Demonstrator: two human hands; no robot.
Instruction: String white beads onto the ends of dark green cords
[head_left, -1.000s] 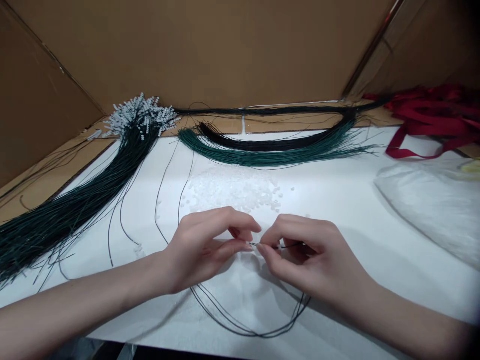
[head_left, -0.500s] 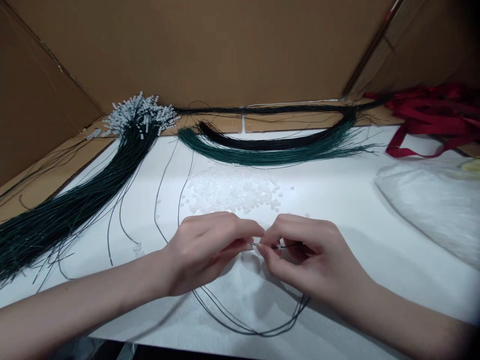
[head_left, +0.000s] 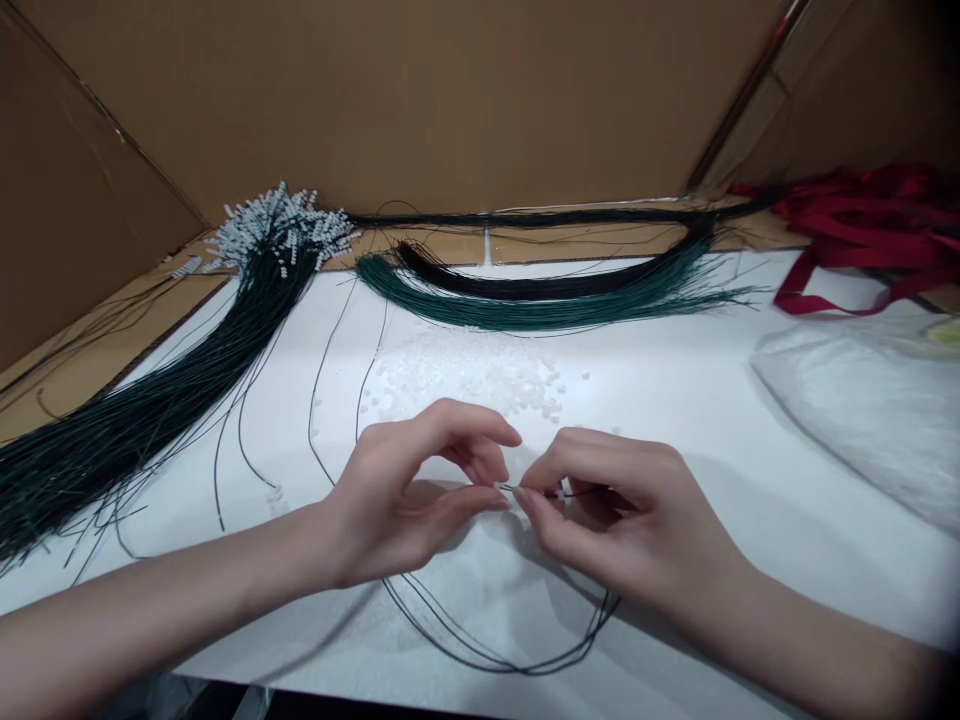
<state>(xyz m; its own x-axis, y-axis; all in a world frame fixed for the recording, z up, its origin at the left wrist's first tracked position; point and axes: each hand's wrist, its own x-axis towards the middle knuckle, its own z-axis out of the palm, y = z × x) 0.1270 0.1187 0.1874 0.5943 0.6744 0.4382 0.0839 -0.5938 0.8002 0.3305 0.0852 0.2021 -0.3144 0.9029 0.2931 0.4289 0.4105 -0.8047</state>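
Note:
My left hand (head_left: pixel 409 495) and my right hand (head_left: pixel 604 510) meet over the white sheet (head_left: pixel 675 400), fingertips almost touching. My right hand pinches the end of a thin dark cord (head_left: pixel 510 655), which loops down towards the near edge. My left hand's thumb and lower fingers close at the cord's tip, while its forefinger is lifted and bent; whether a bead sits between them is too small to tell. A scatter of small clear beads (head_left: pixel 469 375) lies just beyond both hands.
A thick bundle of dark green cords with white bead ends (head_left: pixel 277 235) runs along the left. Two curved bundles, black and green (head_left: pixel 540 300), lie at the back. Red ribbons (head_left: pixel 862 240) and a clear plastic bag (head_left: pixel 870 400) are at the right. Cardboard walls surround the table.
My left forefinger has lifted away from the thumb, which was pressed close half a second ago. My right hand and the cord loop have stayed put.

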